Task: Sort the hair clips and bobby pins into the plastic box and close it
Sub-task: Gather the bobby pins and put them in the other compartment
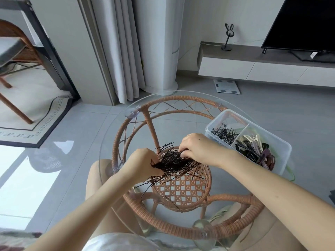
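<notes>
- The left hand (145, 164) is clenched round the left end of the bobby pins (179, 164), heaped on the table (108, 142);
- the right hand (197, 148) is pinched on the heap's top; splayed pins could be scattered off the smooth glass if lifted loosely;
- the plastic box (284, 156) is set open at the right, hair clips (253, 149) kept in one compartment; its wall must be cleared.

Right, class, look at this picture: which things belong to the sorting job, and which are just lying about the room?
Part of the job: loose bobby pins, gripped by the left hand and right hand; plastic box, holding sorted bobby pins and hair clips.

Just lying about: television, rabbit ornament, bathroom scale, curtain.
</notes>
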A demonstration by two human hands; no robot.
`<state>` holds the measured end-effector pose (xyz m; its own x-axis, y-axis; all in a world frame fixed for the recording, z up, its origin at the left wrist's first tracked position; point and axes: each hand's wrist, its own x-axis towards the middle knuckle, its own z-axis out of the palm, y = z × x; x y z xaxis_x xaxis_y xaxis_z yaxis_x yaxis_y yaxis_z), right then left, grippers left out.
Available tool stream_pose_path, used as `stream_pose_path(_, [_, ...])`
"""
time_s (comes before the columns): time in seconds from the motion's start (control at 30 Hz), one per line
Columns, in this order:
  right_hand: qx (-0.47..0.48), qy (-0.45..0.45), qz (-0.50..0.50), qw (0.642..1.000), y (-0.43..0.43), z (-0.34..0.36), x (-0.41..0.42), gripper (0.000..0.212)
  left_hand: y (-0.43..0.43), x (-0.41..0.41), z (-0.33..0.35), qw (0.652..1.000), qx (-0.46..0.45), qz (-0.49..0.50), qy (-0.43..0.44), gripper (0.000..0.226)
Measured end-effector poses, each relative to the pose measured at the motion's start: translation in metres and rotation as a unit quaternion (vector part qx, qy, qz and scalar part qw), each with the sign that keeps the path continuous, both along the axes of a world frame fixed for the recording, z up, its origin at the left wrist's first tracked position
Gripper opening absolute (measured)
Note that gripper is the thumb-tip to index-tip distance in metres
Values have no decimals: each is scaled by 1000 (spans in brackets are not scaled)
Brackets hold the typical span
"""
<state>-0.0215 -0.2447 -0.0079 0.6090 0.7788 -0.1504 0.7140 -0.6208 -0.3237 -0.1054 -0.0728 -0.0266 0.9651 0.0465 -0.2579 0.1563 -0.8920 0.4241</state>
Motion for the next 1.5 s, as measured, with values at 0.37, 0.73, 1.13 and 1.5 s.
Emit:
stream_pose_path(0.37, [53, -45, -36, 997, -24, 62, 4, 16, 5, 1, 3, 1000, -12, -2, -6, 32])
stream_pose_path(0.73, [45, -45, -145, 987, -94, 88, 52, 6, 10, 9, 7, 1000, -2, 1, -3, 33])
stream_pose_path(1.13, [-122, -27, -126, 984, -95, 33, 93, 18, 9, 16, 21, 999, -21, 17, -31, 25])
stream_pose_path(1.5, [-28, -87, -157, 983, -113, 46, 84, 21, 3, 33, 62, 999, -17, 19, -36, 18])
